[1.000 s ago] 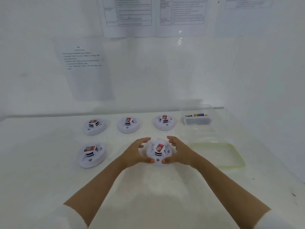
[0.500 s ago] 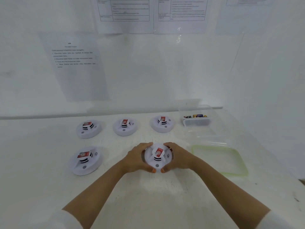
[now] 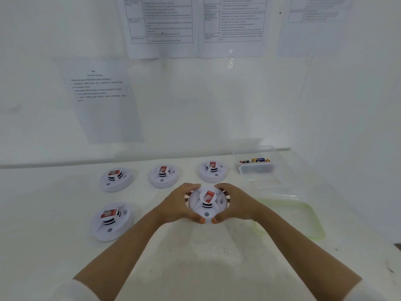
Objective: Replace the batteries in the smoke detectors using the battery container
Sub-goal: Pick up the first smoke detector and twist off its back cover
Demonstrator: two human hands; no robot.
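– While the left hand [image 3: 178, 205] and the right hand [image 3: 236, 205] both grip the rim of the smoke detector [image 3: 207, 203], with fingers curled around it and thumbs at the near edge, what is a good way to open it?
– I think one hand should keep the base steady and the other should turn or lift gently, so the plastic does not crack. How the cover comes off, I cannot tell from this view.
– How does the detector look?
– It is a round white disc. The raised centre has dark slots and a red label on top. It is at the middle of the surface [image 3: 195, 263], between the two hands.
– And around it?
– Four other detectors [image 3: 111, 220] lie apart: one at the left, three in a row behind. The clear battery container [image 3: 256, 169], with batteries [image 3: 255, 160] inside, stands at the far right. A green-rimmed lid [image 3: 303, 222], probably its own, lies nearer.
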